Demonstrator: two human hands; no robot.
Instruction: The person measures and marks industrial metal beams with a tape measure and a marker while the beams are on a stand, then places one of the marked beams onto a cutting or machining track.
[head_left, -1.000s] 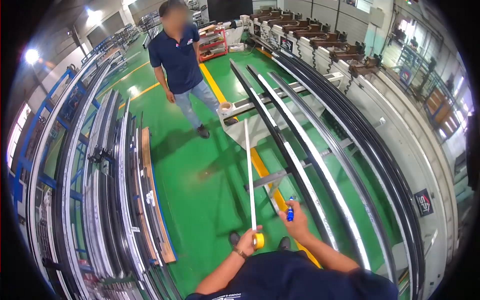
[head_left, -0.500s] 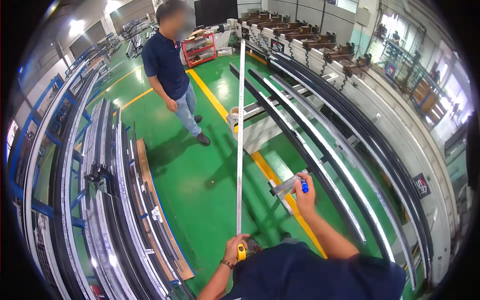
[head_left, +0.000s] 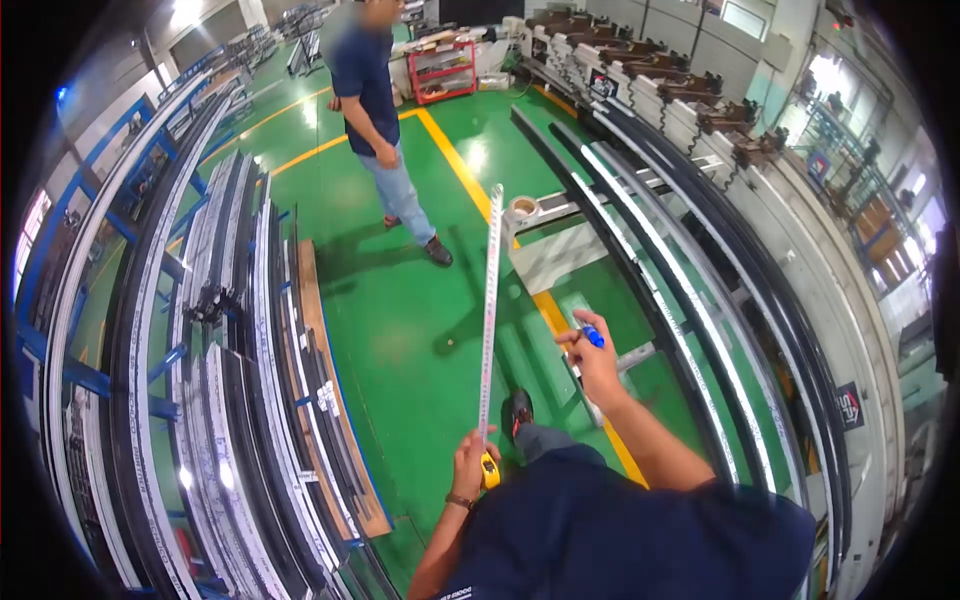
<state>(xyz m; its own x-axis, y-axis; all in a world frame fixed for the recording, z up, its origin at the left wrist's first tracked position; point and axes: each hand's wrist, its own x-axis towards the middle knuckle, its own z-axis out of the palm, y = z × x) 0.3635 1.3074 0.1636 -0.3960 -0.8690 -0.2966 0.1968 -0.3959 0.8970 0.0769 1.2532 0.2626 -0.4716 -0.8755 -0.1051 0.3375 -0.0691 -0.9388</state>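
My left hand (head_left: 468, 466), low in the middle of the view, is wrapped around a yellow tape measure (head_left: 490, 471). From it the pale tape blade (head_left: 490, 320) stretches forward over the green floor, its far end free in the air. Off to the right, my right hand (head_left: 592, 368) grips a blue marker (head_left: 594, 336) between its fingers. Long dark and silver metal profiles (head_left: 640, 255) lie beyond that hand on the right, apart from it.
On the left, a blue rack (head_left: 95, 385) carries many long profiles. A person (head_left: 378, 130) stands ahead, left of the yellow floor line (head_left: 455, 158). A red shelf cart (head_left: 442, 72) is at the back. A long machine (head_left: 740, 140) runs along the right. A tape roll (head_left: 522, 207) sits on a support.
The extended blade has become much shorter, its far end drawn back from the machine. My view has shifted, and one foot has come forward. The marker stays in my right hand.
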